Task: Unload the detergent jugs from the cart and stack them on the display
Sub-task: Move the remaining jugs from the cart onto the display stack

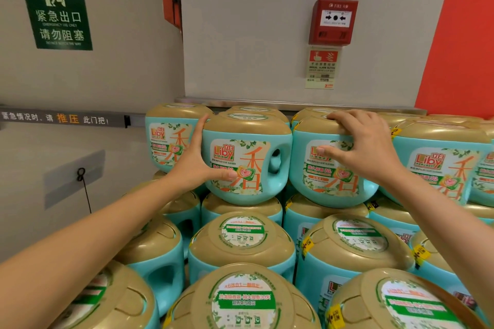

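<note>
Against a grey painted wall (267, 35), a teal plastic detergent jug (248, 163) with a tan lid is seated on the display's top tier, pressed by the flat, wide-spread left hand (197, 165). The neighbouring jug (320, 184) is clasped by the right hand (366, 147). Shoved off-centre, either could be toppled from the domed lids (240, 205) below.

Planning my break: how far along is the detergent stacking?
Done: several tiers of teal Liby jugs already stand against the wall. In hand: the left hand presses the side of the centre top jug; the right hand curls its fingers over the lid of the neighbouring top jug, seemingly squaring them. Left: the cart is out of view, so the remainder cannot be told.
</note>
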A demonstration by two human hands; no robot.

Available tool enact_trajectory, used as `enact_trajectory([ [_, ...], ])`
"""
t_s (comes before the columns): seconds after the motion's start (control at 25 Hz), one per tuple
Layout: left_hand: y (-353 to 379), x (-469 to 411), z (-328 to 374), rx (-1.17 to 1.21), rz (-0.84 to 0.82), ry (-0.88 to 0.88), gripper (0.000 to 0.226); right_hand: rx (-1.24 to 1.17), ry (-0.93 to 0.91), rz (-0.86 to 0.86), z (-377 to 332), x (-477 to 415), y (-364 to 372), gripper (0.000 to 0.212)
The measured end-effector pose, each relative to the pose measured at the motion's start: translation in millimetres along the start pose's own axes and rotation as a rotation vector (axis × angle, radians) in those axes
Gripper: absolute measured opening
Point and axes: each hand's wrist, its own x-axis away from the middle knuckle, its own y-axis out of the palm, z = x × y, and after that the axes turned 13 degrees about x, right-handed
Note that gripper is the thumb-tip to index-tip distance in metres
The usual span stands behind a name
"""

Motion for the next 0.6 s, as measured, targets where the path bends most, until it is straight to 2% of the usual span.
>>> enact_trajectory([
  [0.32,-2.6,2.5,-10.5,-0.038,0.041,-0.023,0.141,0.039,-0.022,0.001,1.0,2.6,0.1,0.069],
  [0.6,-2.5,8.5,-9.2,0.026,0.038,-0.056,0.13,0.019,-0.005,0.008,-3.4,10.9,-3.1,0.067],
])
